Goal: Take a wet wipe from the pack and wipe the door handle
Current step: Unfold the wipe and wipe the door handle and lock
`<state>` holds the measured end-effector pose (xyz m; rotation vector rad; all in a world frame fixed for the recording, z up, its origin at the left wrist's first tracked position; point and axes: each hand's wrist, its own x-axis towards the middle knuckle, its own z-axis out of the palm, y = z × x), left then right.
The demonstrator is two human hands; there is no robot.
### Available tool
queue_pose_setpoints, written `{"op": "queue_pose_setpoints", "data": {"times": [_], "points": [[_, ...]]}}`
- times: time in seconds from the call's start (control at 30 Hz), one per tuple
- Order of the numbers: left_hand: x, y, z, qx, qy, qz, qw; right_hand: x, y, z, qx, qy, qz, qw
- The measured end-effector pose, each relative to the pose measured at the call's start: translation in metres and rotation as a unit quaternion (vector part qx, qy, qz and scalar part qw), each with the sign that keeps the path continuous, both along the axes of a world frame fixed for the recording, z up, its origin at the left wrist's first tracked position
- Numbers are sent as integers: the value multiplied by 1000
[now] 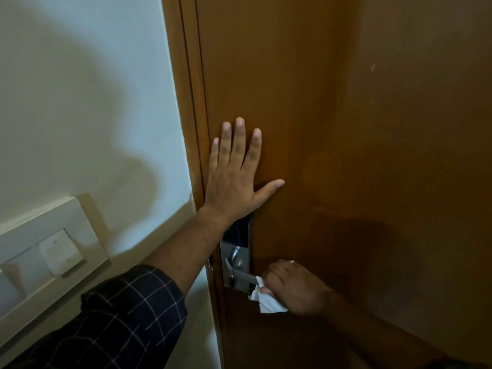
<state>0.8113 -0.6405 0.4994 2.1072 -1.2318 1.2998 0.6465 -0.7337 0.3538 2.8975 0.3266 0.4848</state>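
A brown wooden door [346, 129] fills the right of the head view. Low on its left edge sits a silver lock plate [234, 262] with a metal lever handle [243, 275] pointing right. My right hand [295, 287] is closed around the outer end of the handle with a white wet wipe [267, 300] bunched between palm and lever; part of the wipe hangs below. My left hand [234, 177] lies flat on the door above the lock, fingers spread, holding nothing. The wipe pack is out of sight.
The brown door frame [186, 129] runs down beside a pale wall [80, 102]. A cream switch panel [50, 251] sticks out from the wall at the lower left, under my checked left sleeve [119, 320].
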Motion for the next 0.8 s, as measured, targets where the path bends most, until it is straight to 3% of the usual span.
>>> {"op": "queue_pose_setpoints", "data": {"times": [0.1, 0.27, 0.43, 0.5, 0.6, 0.7, 0.8], "points": [[-2, 0, 0, -4, -1, -2, 1000, -1, 0, -3, -8, -22, 3, 1000], [-4, -1, 2, -10, 1, 1, 1000, 31, 59, -9, -20, -63, -117, 991], [-4, -1, 1, -11, -1, 2, 1000, 67, 99, 15, 121, -100, -253, 955], [-3, -1, 1, -12, -2, 6, 1000, 62, 96, 16, 126, -103, -216, 963], [-3, 0, 0, -10, -5, 3, 1000, 31, 66, 9, 33, -57, -100, 993], [-3, -1, 0, -11, -7, 1, 1000, -4, 16, 12, -17, 30, -19, 999], [-3, -1, 0, -12, -5, 0, 1000, -29, -10, 24, -42, 33, 6, 999]]}}
